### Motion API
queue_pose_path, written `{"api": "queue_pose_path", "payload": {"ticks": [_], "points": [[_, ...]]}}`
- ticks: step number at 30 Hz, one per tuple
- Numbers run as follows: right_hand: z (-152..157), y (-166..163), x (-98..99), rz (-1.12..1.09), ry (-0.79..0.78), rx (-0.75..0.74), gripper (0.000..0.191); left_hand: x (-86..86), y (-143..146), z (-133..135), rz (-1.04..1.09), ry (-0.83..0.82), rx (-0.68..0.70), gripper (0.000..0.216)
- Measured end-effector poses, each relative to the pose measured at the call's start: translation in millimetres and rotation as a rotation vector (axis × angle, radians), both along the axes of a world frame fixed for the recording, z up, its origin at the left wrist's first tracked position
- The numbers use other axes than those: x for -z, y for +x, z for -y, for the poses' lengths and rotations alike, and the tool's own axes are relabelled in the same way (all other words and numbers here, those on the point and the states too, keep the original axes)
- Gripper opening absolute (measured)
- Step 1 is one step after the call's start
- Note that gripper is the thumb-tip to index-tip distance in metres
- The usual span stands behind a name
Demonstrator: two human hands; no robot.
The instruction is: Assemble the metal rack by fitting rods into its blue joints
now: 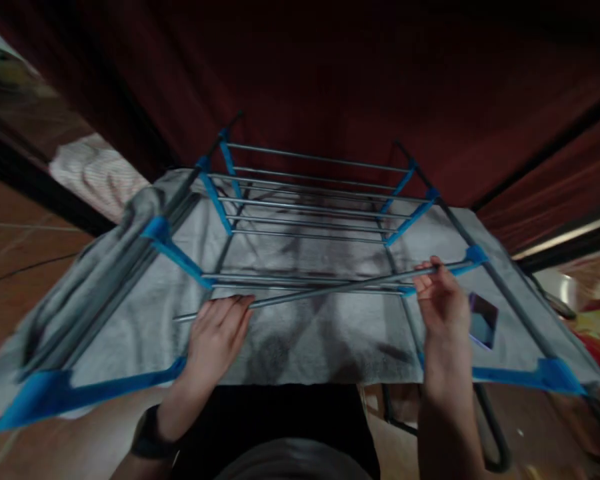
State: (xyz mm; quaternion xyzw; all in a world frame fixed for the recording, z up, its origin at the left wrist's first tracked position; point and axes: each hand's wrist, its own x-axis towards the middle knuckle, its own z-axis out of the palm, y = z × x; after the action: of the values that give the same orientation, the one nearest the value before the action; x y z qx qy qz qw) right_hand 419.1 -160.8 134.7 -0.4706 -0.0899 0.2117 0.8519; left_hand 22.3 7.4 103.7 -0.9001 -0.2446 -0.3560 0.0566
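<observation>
A metal clothes drying rack (310, 200) with blue plastic joints stands in front of me, and a grey towel (305, 333) is spread over its near part. A loose steel rod (325, 290) lies slantwise across the rack. My left hand (217, 333) rests under the rod's left end, fingers stretched forward and touching it. My right hand (443, 300) has its fingers curled around the rod near the right end, by a blue joint (475, 257).
A small dark phone-like object (483, 320) lies on the towel right of my right hand. A dark red curtain (330, 73) hangs behind the rack. Pale folded cloth (97, 173) lies at the left. The floor is reddish tile (15, 267).
</observation>
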Motion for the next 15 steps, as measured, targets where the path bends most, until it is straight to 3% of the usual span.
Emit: {"api": "queue_pose_path", "payload": {"ticks": [7, 15], "points": [[-4, 7, -1.2, -0.045, 0.030, 0.063, 0.013, -38.0, 8, -5, 0.053, 0.093, -0.074, 0.020], [-5, 6, -5.2, -0.073, 0.050, 0.080, 0.013, -53.4, 16, -13, 0.100, 0.080, -0.073, 0.023]]}}
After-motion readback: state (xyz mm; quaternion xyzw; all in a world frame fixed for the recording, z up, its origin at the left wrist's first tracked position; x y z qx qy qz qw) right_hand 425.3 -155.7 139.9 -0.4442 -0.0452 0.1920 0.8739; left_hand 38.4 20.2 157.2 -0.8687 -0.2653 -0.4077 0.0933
